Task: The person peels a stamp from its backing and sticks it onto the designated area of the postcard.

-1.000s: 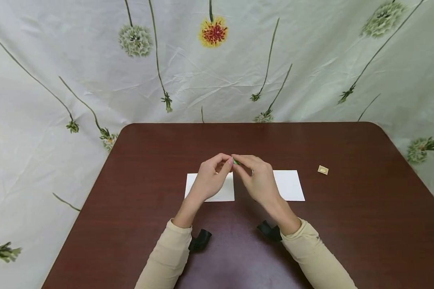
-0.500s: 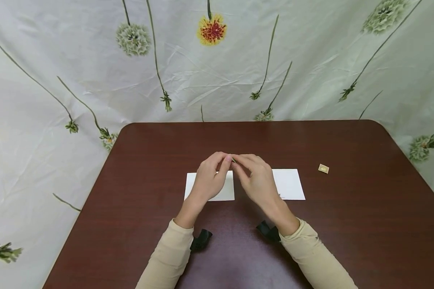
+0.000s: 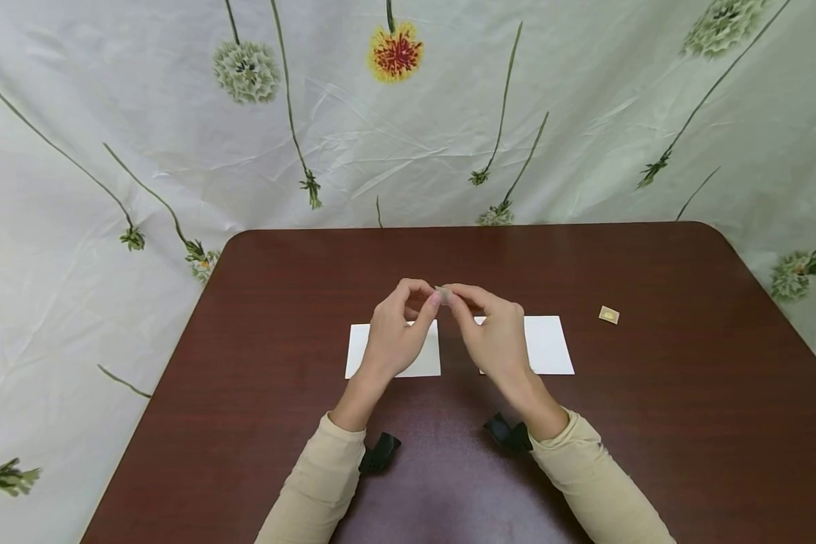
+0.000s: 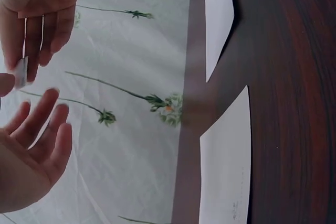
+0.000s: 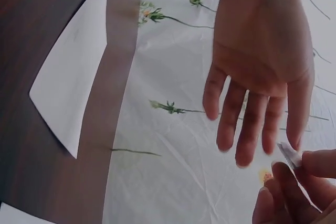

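Observation:
Over the middle of the table, my left hand and right hand meet at the fingertips. Between them they pinch a small flat pale piece, its exact kind too small to make out. In the left wrist view the piece shows a thin whitish edge between the two hands. From the right wrist, the same whitish piece appears at the thumb tips, and the other fingers of the left hand extend loosely. Two white papers lie beneath, one on the left and one on the right, both partly covered by the hands.
A small beige square lies on the dark reddish table, right of the papers. Black wrist mounts stick out under the left sleeve and the right one. Behind the far edge hangs a white flower-printed cloth.
The piece showed green between the fingertips earlier and now shows a pale side. Both hands have risen slightly, and the right fingers have shifted on it.

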